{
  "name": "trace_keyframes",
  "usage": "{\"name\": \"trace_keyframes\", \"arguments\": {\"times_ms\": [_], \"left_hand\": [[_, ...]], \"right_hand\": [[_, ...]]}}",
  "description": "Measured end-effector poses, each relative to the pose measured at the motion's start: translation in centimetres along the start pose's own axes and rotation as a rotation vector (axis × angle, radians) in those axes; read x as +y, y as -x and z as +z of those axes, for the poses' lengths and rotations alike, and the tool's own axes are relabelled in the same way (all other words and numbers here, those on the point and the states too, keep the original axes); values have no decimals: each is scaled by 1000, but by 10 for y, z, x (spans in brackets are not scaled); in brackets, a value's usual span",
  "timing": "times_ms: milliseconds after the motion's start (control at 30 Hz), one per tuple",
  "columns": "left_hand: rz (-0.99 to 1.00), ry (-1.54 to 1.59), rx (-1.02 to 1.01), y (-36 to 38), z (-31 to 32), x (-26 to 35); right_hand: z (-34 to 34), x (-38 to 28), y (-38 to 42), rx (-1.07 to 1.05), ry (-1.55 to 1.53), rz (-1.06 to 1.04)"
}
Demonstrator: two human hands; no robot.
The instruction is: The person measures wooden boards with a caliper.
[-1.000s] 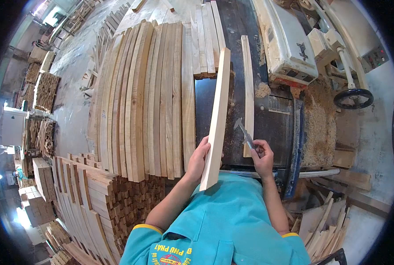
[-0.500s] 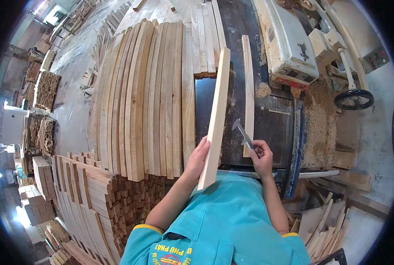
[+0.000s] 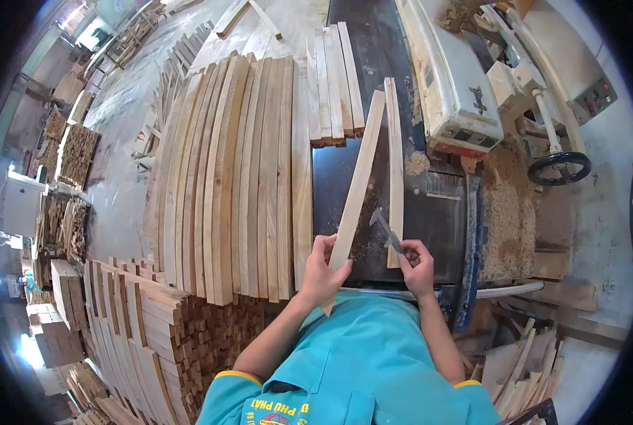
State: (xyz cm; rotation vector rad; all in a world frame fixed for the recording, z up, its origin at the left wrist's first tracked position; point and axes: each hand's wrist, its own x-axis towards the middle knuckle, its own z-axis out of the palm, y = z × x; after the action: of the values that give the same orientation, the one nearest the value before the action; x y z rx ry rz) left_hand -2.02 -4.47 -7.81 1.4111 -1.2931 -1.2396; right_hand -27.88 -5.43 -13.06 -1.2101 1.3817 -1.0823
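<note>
My left hand [image 3: 323, 273] is wrapped round the near end of a long pale wooden strip [image 3: 361, 173], which slants away over the dark machine table. Between the fingers and thumb of my right hand [image 3: 417, 268] is a metal caliper [image 3: 387, 230], its jaws pointing up and left, apart from the held strip. A second wooden strip [image 3: 396, 156] lies lengthwise on the dark table [image 3: 430, 234], just beyond the caliper.
Long boards [image 3: 249, 177] lie side by side on the left, with shorter strips [image 3: 334, 81] beyond. A stack of cut wood [image 3: 146, 326] stands near left. On the right are a white machine [image 3: 455, 92], black handwheel [image 3: 559, 168] and sawdust [image 3: 504, 227].
The strip in my left hand has turned, its far end shifting right and its near end lower between finger and thumb. My right hand with the caliper has moved slightly down. The view has shifted a little.
</note>
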Motion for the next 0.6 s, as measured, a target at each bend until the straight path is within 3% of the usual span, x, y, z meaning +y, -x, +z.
{"name": "trace_keyframes", "arguments": {"times_ms": [600], "left_hand": [[149, 99, 37, 10, -8, 0]], "right_hand": [[2, -4, -5, -26, 43, 12]]}}
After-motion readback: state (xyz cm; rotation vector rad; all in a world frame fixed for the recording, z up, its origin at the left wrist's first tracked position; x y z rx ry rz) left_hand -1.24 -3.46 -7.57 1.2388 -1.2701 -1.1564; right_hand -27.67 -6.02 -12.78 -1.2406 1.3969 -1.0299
